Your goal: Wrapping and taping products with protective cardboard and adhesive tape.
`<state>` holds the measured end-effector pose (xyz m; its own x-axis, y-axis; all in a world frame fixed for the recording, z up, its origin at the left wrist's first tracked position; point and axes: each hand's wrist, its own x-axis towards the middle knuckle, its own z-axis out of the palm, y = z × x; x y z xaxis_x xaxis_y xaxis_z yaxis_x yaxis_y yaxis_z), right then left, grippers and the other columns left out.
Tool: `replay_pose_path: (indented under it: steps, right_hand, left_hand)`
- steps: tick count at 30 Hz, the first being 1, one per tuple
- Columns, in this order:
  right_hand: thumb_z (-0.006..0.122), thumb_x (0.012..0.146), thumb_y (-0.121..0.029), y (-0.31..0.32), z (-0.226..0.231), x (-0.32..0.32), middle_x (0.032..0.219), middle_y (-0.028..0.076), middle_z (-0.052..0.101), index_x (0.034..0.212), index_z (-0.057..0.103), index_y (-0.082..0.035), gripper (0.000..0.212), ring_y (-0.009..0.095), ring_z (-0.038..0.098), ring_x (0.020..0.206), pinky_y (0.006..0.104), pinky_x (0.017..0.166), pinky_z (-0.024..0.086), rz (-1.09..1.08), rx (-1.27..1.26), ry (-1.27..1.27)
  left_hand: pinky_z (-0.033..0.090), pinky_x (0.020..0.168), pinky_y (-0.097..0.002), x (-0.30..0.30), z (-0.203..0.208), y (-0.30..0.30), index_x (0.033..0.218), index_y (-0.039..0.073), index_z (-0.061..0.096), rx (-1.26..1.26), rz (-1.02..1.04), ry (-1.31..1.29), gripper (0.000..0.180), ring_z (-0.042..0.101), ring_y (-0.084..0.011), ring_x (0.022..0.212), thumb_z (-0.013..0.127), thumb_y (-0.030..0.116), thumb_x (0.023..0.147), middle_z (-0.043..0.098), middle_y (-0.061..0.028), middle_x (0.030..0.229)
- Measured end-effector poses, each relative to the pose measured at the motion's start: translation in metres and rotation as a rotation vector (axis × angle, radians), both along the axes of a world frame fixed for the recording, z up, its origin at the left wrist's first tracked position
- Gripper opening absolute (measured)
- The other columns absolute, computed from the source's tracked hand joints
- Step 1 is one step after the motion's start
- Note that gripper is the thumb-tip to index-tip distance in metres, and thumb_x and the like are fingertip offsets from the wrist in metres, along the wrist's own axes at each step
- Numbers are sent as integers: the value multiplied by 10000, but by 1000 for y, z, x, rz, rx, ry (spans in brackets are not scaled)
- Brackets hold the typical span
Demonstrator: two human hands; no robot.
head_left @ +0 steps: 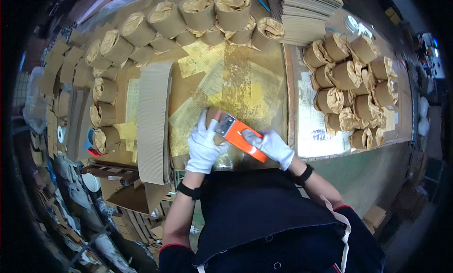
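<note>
Over the middle of the table, my gloved right hand [273,148] is closed around the orange body of a long, flat hand tool with a metal head [244,140]. I cannot make out its exact kind. My gloved left hand [204,143] curls around a brown cardboard piece [212,115] at the tool's metal end. Most of that piece is hidden by the fingers and the tool. To the left of my left hand lies a tall stack of corrugated cardboard strips [155,117].
Cardboard tubes with crumpled brown paper inside [197,11] line the table's far and left sides. More paper-filled tubes [347,75] crowd the right-hand surface. Flat cardboard sheets [306,18] are stacked at the back. Printed papers [212,84] cover part of the worn tabletop [276,108].
</note>
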<state>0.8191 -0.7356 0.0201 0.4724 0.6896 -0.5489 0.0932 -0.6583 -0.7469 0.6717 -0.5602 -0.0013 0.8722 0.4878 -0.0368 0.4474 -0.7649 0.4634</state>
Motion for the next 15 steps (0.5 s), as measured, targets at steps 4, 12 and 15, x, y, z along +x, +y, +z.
replay_pose_path:
  steps: [4, 12, 15]
  right_hand:
    - [561, 870, -656, -31, -10, 4, 701, 215, 653, 866, 702, 20, 690, 352, 672, 716, 403, 702, 539, 96, 32, -53]
    - [466, 881, -683, 3, 21, 4, 699, 272, 639, 710, 678, 20, 754, 430, 660, 757, 476, 753, 516, 88, -392, -125]
    - [464, 879, -696, -3, -14, 8, 656, 277, 614, 671, 663, 23, 774, 444, 645, 714, 482, 717, 518, 142, -290, -256]
  left_hand:
    - [533, 897, -449, -5, -4, 17, 1471, 227, 421, -180, 35, -133, 932, 634, -387, 1068, 811, 361, 636, 577, -187, 1317]
    - [516, 914, -411, 28, 6, 17, 1388, 145, 450, -300, 82, -9, 832, 600, -374, 1120, 819, 298, 658, 608, -172, 1207]
    - [500, 931, -435, -26, -18, 1, 1286, 119, 504, -338, 42, -261, 759, 596, -369, 1110, 834, 184, 606, 586, -162, 1195]
